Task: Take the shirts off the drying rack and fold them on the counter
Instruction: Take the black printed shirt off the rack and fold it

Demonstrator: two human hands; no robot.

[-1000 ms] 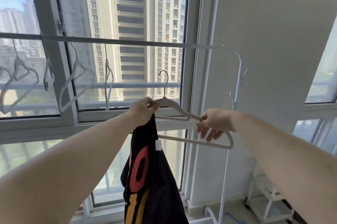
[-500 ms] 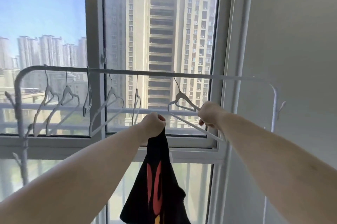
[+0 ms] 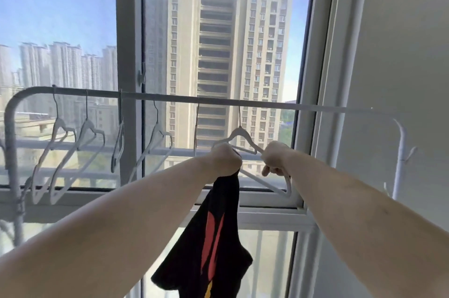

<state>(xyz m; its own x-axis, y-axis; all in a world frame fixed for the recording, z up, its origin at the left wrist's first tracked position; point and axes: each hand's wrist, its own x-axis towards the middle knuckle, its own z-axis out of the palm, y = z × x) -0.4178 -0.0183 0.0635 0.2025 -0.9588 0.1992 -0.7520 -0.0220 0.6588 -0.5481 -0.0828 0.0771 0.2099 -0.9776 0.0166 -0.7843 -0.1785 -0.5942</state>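
Five empty pale plastic hangers (image 3: 92, 142) are crowding the left and middle of the white metal drying rack rail (image 3: 170, 98), leaving narrow gaps between them. A sixth pale hanger (image 3: 239, 136) is hanging just right of these. Right of it the rail is running bare toward the white upright post (image 3: 399, 152), beside the grey wall (image 3: 401, 54). The glass window (image 3: 226, 42) is closing off the space behind.

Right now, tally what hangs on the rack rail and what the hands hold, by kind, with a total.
White hangers on the drying rack rail: 6, from the leftmost hanger to the rightmost hanger, which the right hand grips.
Black shirt: 1, in the left hand.
Total: 7.
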